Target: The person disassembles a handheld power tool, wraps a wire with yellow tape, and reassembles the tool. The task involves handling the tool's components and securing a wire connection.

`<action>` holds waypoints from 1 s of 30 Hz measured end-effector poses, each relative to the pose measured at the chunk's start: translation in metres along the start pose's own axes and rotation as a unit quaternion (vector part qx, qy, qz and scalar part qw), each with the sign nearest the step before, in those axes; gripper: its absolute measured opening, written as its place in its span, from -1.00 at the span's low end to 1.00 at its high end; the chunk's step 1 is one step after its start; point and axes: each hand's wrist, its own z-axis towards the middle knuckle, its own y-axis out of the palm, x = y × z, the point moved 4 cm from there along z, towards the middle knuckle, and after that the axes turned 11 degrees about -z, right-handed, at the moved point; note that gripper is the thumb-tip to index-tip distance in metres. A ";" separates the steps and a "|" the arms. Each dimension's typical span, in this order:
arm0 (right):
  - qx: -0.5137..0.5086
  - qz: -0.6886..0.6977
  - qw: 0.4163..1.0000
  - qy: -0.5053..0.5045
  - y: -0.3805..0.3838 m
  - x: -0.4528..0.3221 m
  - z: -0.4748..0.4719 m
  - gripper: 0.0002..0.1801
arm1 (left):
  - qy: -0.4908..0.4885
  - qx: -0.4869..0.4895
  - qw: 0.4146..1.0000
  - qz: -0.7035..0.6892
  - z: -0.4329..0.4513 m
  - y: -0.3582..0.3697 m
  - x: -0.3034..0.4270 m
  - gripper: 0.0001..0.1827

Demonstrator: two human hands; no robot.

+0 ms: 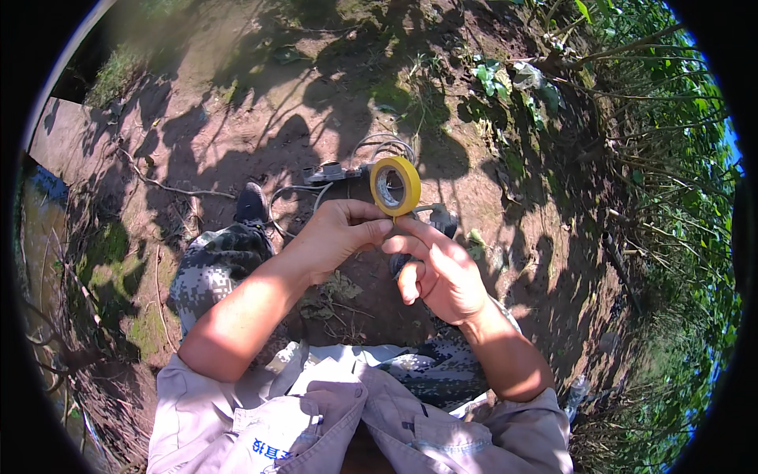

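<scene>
A roll of yellow tape (413, 188) stands on edge just above my fingertips, its hollow core showing. The fingertips of my left hand (349, 232) and my right hand (441, 266) meet at its lower edge, where a narrow yellow strip shows. My left thumb and forefinger are pinched together there. The forefinger of my right hand reaches the strip; its other fingers are loosely curled. Beyond my hands a grey metal fitting (331, 173) lies on the ground, with grey cable (288, 191) looped around it. The roll hides part of the fitting and cable.
I am low over bare soil (237, 142), knees apart in camouflage trousers (207, 272). A thin stick (183, 191) lies to the left. Muddy water (41, 237) borders the far left. Green bushes and bare branches (663, 178) line the right, with a clear plastic bottle (575, 394) at lower right.
</scene>
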 end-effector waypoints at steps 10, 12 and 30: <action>0.196 -0.672 0.639 -0.319 -0.009 -0.029 -0.010 -0.59 | -0.111 -0.083 0.989 -0.056 -0.009 0.008 -0.004 -0.72; 0.197 -0.658 0.646 -0.332 -0.007 -0.035 -0.007 -0.55 | -0.121 -0.112 0.985 -0.053 -0.011 0.009 -0.004 -0.72; 0.174 -0.508 0.839 -0.086 -0.013 -0.014 0.002 -0.59 | -0.065 -0.075 0.995 0.012 -0.011 0.004 0.000 -0.77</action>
